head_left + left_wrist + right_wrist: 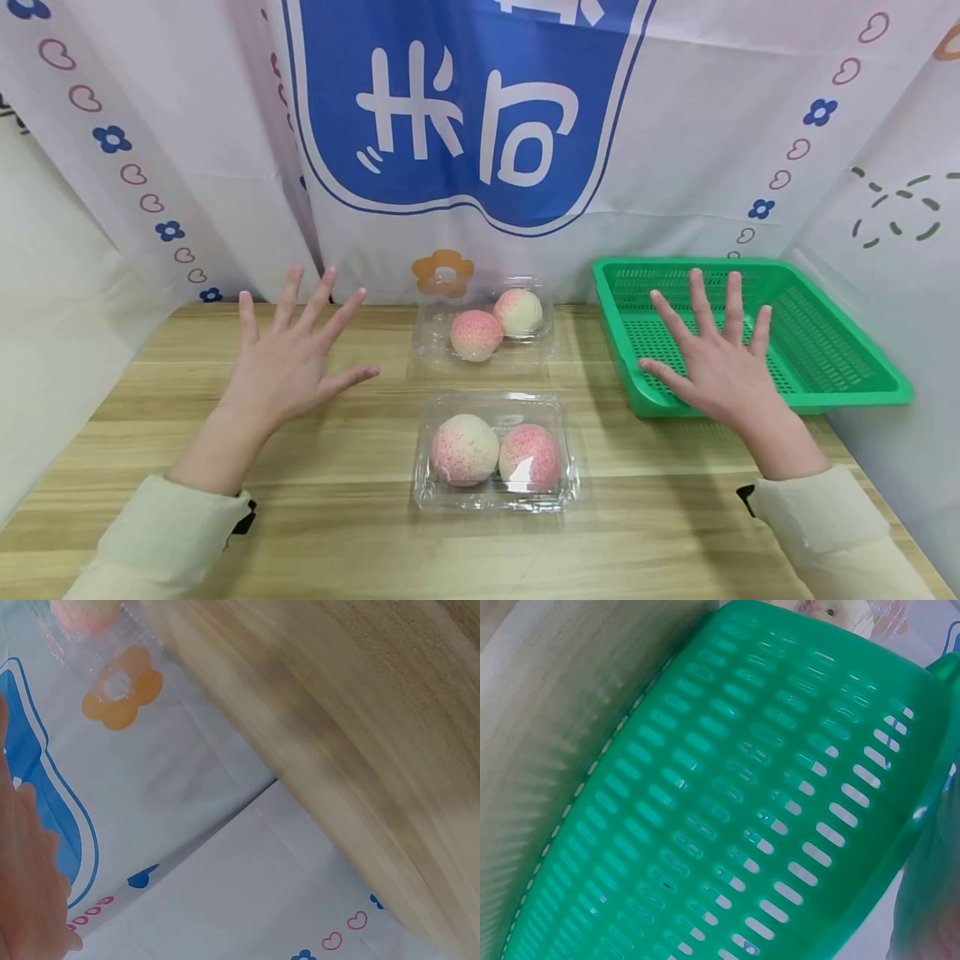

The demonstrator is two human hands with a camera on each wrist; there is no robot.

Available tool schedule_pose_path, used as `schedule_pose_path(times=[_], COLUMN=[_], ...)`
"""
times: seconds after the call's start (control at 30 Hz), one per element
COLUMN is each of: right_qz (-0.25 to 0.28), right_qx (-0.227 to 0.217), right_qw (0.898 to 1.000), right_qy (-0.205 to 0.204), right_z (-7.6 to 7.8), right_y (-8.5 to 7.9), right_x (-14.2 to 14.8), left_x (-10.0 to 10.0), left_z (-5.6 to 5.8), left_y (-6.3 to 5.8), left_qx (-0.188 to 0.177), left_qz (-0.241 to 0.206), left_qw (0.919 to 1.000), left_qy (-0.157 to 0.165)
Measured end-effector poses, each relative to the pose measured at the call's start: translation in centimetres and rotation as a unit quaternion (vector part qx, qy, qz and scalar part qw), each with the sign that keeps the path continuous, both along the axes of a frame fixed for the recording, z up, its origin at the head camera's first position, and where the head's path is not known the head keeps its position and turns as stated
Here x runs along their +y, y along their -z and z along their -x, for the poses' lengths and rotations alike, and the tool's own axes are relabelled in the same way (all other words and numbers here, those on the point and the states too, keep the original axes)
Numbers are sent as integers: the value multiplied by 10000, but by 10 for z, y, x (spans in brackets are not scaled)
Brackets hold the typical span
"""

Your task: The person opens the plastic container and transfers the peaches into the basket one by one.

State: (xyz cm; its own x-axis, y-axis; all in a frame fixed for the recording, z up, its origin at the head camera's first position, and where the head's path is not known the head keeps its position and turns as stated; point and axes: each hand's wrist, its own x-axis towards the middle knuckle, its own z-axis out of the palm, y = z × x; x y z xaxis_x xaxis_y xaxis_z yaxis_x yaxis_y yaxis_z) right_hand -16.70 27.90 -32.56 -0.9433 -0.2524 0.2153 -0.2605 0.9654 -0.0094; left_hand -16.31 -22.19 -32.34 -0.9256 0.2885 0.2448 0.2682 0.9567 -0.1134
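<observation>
Left hand (281,371): spread-fingered, grasping nothing
Right hand (723,367): likewise, near green basket (862,400)
Front box (495,502): closed, seemingly nothing done
Rear box (435,333): seemingly untouched, all handling left

Bare table (337,483) leaves passage between the left hand (288,362) and the front box (491,500), and between that box and the basket (618,340). The basket's raised side separates the right hand (720,362) from the rear box (433,335); a curtain (360,250) blocks the back.

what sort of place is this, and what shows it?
Probably an indoor, staged tabletop workspace: a wood-grain table, printed cloth hanging close behind it, and a green basket set out at the right. Exact venue unclear.
</observation>
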Motion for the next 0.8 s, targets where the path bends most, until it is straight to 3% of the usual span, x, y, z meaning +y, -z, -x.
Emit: schedule_pose_path(times=[0.43,0.8], right_qz=[117,347], right_qx=[41,375], right_qw=[9999,9965], right_qy=[-97,-658], right_z=[-3,-14], right_y=[-5,-12], right_x=[-5,-35], left_x=[4,13], left_z=[-8,-23], left_y=[2,4], left_qx=[-133,-410], left_qz=[-319,-656], left_qw=[9993,9924], left_qy=[152,956])
